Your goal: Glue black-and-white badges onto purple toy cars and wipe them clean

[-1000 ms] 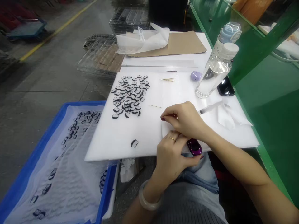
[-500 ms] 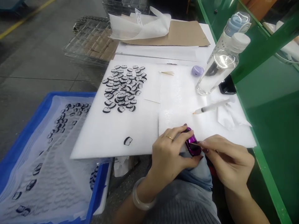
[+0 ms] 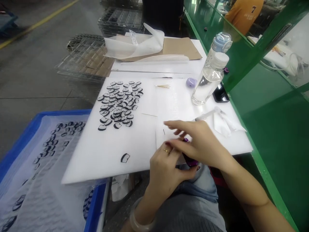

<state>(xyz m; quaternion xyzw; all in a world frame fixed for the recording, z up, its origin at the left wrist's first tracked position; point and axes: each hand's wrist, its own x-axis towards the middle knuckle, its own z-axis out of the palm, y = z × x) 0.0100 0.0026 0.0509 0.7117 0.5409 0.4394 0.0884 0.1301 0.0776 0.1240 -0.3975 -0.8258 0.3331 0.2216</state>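
Note:
A small glossy purple car-shaped piece (image 3: 191,161) is pinched in my left hand (image 3: 164,170), near the front edge of the white foam sheet (image 3: 96,158). My right hand (image 3: 202,143) crosses above it with fingers apart, and hides much of the piece. Just off the right fingertips is a short dark sliver (image 3: 164,131), too small to make out. Behind the right hand lies a syringe (image 3: 206,115), its tip hidden. One dark-edged curved piece (image 3: 125,158) lies alone to the left of my hands, apart from a spread of similar pieces (image 3: 118,109).
Thin sticks (image 3: 163,86) and a purple case (image 3: 191,82) lie further back. A water bottle (image 3: 210,80), a phone (image 3: 220,93) and crumpled tissue (image 3: 220,122) stand or lie right, beside a green partition (image 3: 260,119). A blue tray (image 3: 31,129) sits lower left.
My right hand has moved left over the purple piece and opened; the thin stick it held is no longer in its fingers. The left hand keeps its hold. The view has shifted.

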